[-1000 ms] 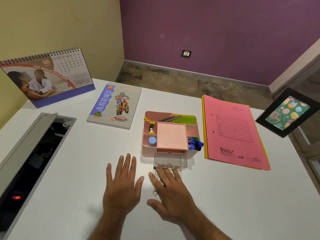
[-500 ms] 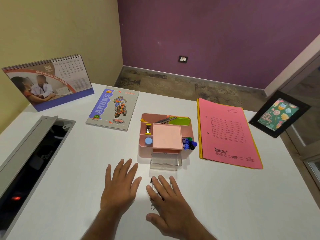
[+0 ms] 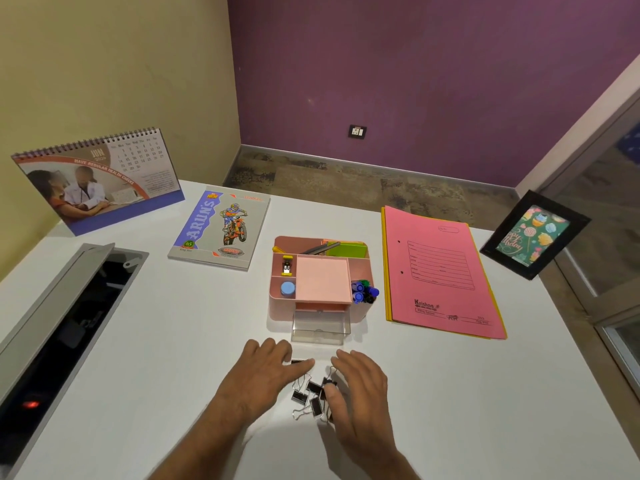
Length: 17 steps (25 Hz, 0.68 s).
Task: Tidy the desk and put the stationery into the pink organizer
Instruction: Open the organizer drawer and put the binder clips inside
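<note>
Head view shows the left hand (image 3: 258, 379) and right hand (image 3: 360, 389), fingers loosely curled, cupping the binder clips (image 3: 311, 396) just before the pink organizer's (image 3: 320, 282) clear drawer (image 3: 320, 329); best gather them inward, then lift together.

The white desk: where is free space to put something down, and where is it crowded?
Bare white desk lies between the grey cable hatch and the pink organizer, and below the pink file folder. Crowded: black binder clips between both hands, before the clear drawer.
</note>
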Motion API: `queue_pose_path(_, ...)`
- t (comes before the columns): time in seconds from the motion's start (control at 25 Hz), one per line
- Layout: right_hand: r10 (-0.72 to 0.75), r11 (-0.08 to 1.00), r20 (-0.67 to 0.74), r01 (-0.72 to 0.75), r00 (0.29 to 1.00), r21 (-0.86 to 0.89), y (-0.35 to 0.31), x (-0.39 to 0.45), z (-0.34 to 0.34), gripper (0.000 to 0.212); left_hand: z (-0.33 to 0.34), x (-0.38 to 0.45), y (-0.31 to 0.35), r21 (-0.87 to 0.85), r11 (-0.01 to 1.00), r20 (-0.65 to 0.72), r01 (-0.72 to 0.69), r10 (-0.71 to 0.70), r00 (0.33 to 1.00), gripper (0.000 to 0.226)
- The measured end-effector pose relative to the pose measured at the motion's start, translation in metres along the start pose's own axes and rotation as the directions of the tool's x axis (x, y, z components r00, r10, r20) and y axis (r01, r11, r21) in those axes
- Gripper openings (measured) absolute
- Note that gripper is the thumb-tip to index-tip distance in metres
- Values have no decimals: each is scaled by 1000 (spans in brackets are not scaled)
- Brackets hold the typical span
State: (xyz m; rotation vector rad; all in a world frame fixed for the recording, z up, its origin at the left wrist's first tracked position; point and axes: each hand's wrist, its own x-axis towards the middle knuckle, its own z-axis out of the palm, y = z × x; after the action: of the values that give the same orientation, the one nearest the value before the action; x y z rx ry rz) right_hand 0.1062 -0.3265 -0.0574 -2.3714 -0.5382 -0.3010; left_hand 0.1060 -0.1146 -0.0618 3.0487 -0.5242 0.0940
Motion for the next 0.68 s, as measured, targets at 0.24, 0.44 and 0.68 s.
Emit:
queue_pose_path(0.24,208,963,62,-216,976,163,-14,0,-11,35,-6,-7,-1,-197,951,40,238,-235,971,28)
queue_pose_path(0.44,225,939,151,-255,963,230,-20,4,-20,40,-9,-10,5,-704,575,181,416,-422,888,18)
queue_pose_path(0.68,157,935,132,-190,979,299,-29,28,-25,20,-20,7,31,-940,199,149,278,-493,857,19)
